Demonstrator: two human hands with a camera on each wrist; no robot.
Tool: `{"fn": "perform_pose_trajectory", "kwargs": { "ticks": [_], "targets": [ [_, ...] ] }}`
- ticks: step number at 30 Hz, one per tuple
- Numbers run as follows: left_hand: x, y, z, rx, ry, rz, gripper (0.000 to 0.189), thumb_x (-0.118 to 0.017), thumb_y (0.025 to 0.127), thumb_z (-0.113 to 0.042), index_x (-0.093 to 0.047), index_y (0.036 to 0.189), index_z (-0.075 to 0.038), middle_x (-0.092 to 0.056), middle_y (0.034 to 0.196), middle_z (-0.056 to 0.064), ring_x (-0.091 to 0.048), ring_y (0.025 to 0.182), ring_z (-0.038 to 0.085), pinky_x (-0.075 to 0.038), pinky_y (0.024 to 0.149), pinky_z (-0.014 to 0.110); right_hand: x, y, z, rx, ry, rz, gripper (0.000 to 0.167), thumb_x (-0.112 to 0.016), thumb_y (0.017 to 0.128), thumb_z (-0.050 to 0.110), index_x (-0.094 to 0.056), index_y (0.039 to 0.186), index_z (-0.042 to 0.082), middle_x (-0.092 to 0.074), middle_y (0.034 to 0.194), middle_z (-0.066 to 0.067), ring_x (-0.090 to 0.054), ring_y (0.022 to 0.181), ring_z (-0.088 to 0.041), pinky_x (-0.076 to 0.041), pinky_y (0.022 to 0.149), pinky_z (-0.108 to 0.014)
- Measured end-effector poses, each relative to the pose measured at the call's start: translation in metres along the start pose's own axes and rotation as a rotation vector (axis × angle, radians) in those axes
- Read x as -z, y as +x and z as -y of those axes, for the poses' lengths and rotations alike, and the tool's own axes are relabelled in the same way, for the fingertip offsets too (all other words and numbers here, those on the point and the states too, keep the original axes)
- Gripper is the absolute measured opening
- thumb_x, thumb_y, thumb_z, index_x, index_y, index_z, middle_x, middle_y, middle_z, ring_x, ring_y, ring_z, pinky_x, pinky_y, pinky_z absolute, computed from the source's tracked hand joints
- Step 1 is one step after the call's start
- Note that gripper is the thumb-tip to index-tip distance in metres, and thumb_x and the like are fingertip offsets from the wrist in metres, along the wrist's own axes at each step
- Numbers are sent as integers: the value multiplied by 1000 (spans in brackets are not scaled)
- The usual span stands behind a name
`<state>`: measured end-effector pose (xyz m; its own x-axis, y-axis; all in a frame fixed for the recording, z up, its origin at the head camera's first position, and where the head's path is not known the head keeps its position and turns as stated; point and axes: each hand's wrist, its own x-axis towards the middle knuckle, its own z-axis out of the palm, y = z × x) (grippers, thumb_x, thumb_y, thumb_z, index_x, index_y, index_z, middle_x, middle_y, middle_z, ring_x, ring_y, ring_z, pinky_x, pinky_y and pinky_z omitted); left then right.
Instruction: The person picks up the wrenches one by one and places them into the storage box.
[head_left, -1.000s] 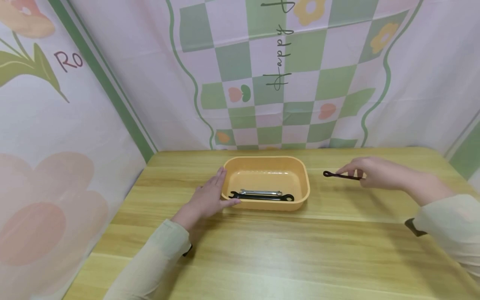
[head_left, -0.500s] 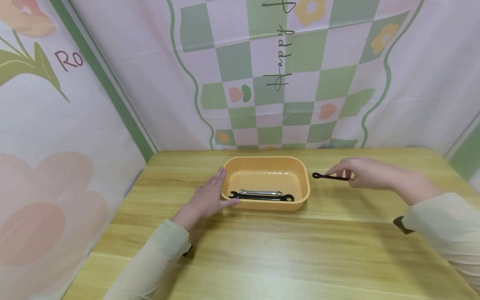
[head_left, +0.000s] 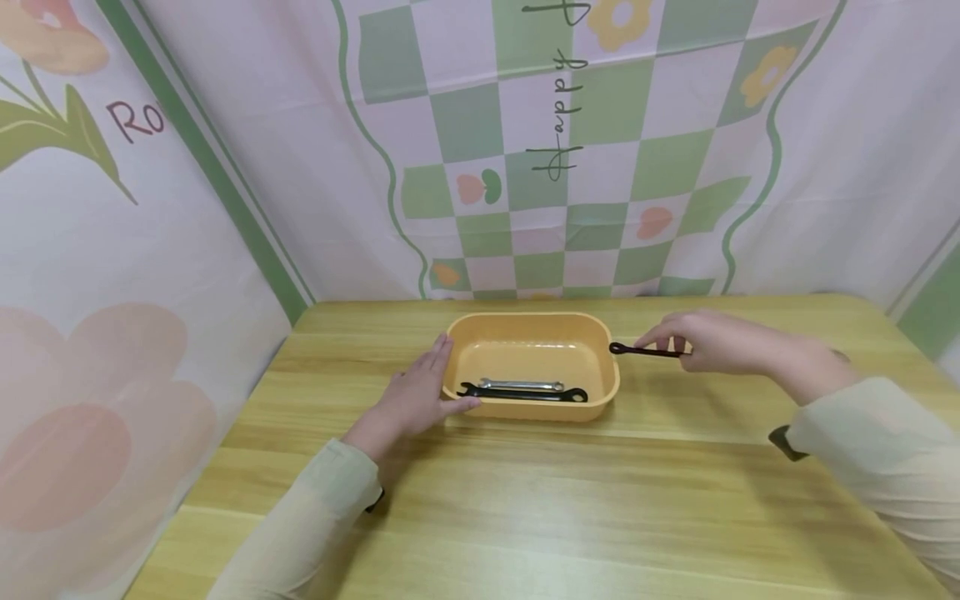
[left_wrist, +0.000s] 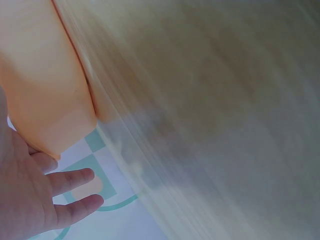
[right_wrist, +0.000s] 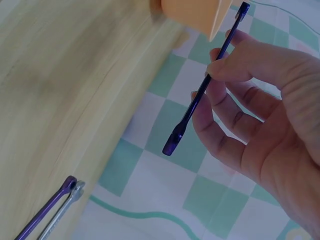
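Note:
My left hand point(head_left: 416, 396) lies against the left end of an orange-yellow plastic tray point(head_left: 536, 410), its fingers straight along the wall and the thumb over the front rim. In the left wrist view, the fingers point(left_wrist: 75, 181) are spread beside the tray's wall. Inside the tray, a black combination wrench point(head_left: 521, 393) and a smaller silver wrench point(head_left: 521, 385) lie side by side along the front. My right hand point(head_left: 723, 342) pinches a slim dark wrench point(right_wrist: 200, 92) between thumb and fingers. That wrench's ring end overlaps the tray's right rim in the head view.
Two more wrenches, a dark one point(right_wrist: 47, 210) and a silver one point(right_wrist: 62, 212), lie on the wooden table point(head_left: 525, 508), seen in the right wrist view and mostly hidden by my right arm from above. A patterned cloth point(head_left: 540, 167) hangs behind the table's back edge.
My right hand has moved left with the pinched wrench, bringing its ring end from well right of the tray to the tray's right rim. The left hand has stayed put.

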<state>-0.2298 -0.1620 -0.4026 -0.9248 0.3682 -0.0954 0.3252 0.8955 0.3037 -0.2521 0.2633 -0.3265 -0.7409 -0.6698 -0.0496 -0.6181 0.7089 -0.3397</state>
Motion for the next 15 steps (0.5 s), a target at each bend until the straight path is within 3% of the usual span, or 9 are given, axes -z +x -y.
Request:
{"fn": "perform_pose_trajectory", "kwargs": {
  "ticks": [15],
  "targets": [
    [0,0,0,-4,-13,-2,113,-51,91,-78,4,165,-12,4,172,7,-15,155,33,-24,114,70,-2,15,13,6,23,36,57,-62,75,-16,-73,125,8,-64,93,6,-62,83,-16,-52,70,-34]
  ]
}}
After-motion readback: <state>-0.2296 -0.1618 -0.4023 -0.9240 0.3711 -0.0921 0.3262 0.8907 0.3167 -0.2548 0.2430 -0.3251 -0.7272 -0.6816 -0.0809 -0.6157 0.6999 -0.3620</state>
